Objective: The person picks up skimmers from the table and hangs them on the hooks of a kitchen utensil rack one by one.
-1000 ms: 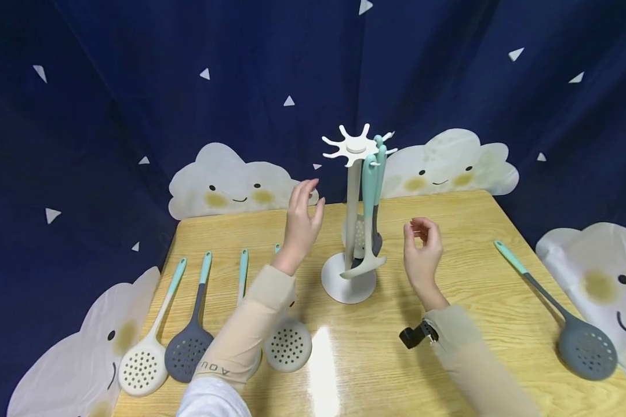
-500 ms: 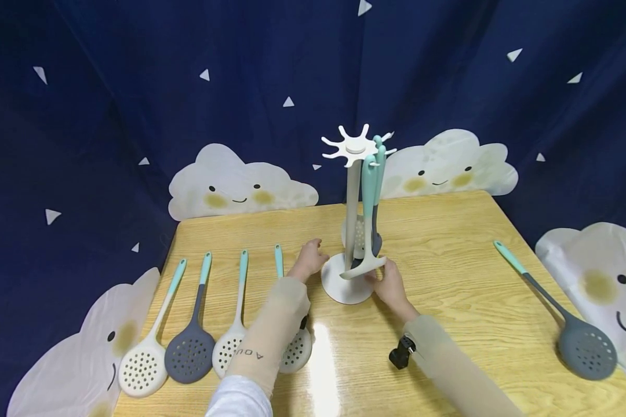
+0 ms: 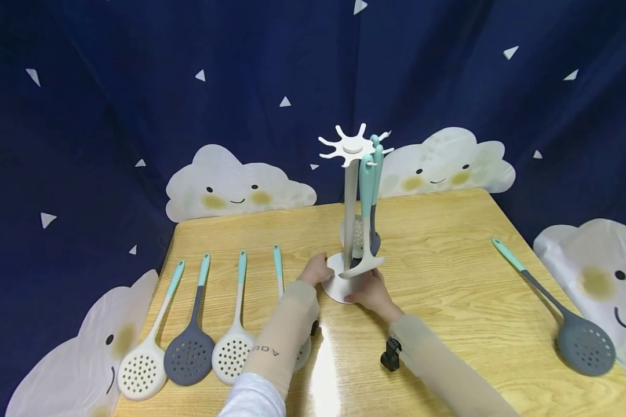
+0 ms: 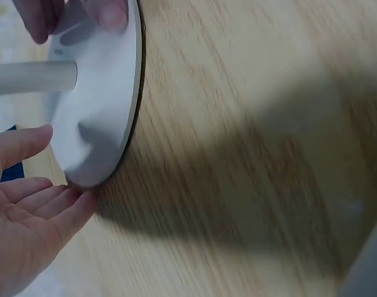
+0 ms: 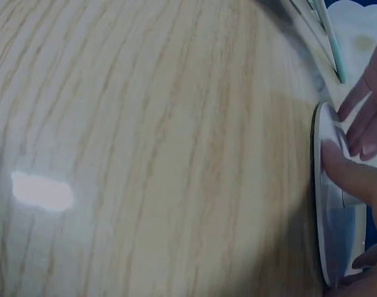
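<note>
A white utensil stand with a spoked top stands at mid-table. Hung on it are a pale utensil with a turquoise handle, seen edge-on, a dark grey one behind, and a pale perforated skimmer at the back. My left hand is at the left side of the round base; its extended fingertips touch the rim, the thumb raised over the base. My right hand holds the base's front right edge, thumb on top and fingers around the rim, partly hidden.
Several skimmers lie on the left of the table: a white one, a grey one, another white one, and one partly covered by the left sleeve. A grey skimmer lies at the right edge. A dark curtain hangs behind.
Both hands came down from beside the pole to the stand's base. My left fingers reached its left rim, and my right hand took hold of the front right edge.
</note>
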The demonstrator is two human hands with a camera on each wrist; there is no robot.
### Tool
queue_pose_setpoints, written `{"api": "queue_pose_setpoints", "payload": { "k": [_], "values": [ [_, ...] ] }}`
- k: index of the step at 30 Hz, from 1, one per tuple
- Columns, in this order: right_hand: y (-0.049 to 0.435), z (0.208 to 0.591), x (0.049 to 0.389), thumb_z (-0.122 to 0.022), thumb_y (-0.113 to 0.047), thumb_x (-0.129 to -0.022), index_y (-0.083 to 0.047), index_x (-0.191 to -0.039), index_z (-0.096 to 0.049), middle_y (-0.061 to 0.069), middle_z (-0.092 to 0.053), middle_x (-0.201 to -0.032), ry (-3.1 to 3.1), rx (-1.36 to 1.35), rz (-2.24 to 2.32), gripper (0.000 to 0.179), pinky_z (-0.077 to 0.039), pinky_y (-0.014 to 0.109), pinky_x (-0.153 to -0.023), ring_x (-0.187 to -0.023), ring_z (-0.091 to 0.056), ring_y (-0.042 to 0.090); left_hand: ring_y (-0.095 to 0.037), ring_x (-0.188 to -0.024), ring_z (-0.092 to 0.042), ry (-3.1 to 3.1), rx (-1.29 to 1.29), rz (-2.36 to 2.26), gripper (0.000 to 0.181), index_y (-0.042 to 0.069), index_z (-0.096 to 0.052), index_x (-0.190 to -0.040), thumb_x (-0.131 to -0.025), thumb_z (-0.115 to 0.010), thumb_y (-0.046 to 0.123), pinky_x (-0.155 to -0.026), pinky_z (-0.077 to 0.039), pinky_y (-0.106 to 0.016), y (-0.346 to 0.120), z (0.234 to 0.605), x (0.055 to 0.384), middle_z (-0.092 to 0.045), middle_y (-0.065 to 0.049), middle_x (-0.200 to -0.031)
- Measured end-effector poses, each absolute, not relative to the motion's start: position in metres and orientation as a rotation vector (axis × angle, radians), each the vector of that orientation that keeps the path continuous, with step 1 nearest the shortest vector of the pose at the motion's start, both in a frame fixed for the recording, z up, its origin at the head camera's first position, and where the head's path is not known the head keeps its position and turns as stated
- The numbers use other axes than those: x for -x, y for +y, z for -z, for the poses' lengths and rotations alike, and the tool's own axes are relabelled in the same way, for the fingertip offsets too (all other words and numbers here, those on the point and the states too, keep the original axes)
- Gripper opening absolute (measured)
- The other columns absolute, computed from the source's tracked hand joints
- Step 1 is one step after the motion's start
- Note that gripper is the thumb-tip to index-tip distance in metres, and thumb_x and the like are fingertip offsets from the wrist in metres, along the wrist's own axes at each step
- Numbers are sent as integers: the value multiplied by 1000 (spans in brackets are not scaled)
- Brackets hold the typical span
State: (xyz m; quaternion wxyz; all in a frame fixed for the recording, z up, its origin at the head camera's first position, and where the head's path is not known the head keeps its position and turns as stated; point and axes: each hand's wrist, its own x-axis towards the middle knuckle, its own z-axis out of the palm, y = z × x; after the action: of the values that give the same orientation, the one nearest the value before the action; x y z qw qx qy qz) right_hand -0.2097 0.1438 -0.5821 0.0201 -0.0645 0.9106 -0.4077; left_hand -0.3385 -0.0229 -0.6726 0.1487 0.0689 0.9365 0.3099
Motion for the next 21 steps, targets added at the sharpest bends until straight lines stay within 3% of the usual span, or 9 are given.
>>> {"api": "queue_pose_setpoints", "payload": {
  "k": [2,3,5,6,9,10,12,17,21],
  "values": [
    [143,583,209,-87,-30,-56,7,-142,-7,30,-18,-145,2841,220,1228,123,-11,56,-108,-131,-20,45,-21,-91,-59,2711,-202,-882,58,-5,-44,-129,-76,-63,10,-77,-51,-28,-19,676,338,-58,-17,-116],
    [142,583,208,-87,-31,-55,6,-142,-6,30,-18,-144,2849,229,1221,125,-12,56,-108,-131,-20,44,-22,-94,-59,2716,-200,-874,55,-7,-45,-128,-77,-61,8,-79,-51,-28,-17,659,328,-58,-19,-117],
    [141,583,206,-88,-33,-54,6,-142,-6,31,-17,-144,2866,248,1199,126,-13,55,-107,-130,-21,44,-24,-103,-57,2718,-196,-869,56,-3,-47,-128,-76,-62,10,-85,-49,-31,-15,670,332,-58,-15,-119],
    [141,583,205,-87,-33,-55,6,-142,-6,31,-17,-144,2874,257,1190,125,-13,56,-107,-131,-21,44,-24,-105,-57,2729,-201,-864,56,-4,-47,-128,-75,-62,8,-87,-49,-30,-15,650,321,-57,-16,-120],
    [140,581,204,-86,-33,-56,6,-142,-6,30,-17,-144,2875,268,1160,124,-14,56,-107,-131,-19,44,-24,-115,-51,2692,-178,-863,60,0,-46,-131,-75,-64,7,-94,-45,-30,-17,645,320,-54,-13,-127],
    [140,581,205,-86,-34,-57,7,-142,-6,30,-16,-144,2873,272,1142,123,-14,55,-107,-131,-19,44,-23,-114,-52,2700,-189,-861,62,1,-47,-131,-72,-66,8,-92,-46,-29,-18,658,326,-55,-12,-126],
    [141,581,206,-85,-36,-59,8,-142,-6,31,-16,-144,2868,290,1100,122,-15,56,-108,-132,-18,45,-20,-107,-55,2680,-195,-893,61,-2,-48,-130,-72,-65,5,-87,-48,-25,-20,630,313,-55,-13,-125],
    [149,581,214,-84,-40,-59,8,-142,-8,30,-18,-144,2830,352,1108,123,-20,55,-107,-130,-22,45,-15,-94,-57,2608,-137,-1012,61,2,-48,-130,-72,-65,5,-75,-50,-21,-24,635,317,-56,-6,-125],
    [157,581,218,-83,-47,-58,6,-142,-14,30,-27,-141,2822,483,1201,121,-20,51,-108,-128,-27,44,-17,-99,-58,2660,-128,-1012,55,-3,-53,-124,-70,-61,4,-75,-50,-20,-23,624,310,-59,-10,-120]
  ]
}}
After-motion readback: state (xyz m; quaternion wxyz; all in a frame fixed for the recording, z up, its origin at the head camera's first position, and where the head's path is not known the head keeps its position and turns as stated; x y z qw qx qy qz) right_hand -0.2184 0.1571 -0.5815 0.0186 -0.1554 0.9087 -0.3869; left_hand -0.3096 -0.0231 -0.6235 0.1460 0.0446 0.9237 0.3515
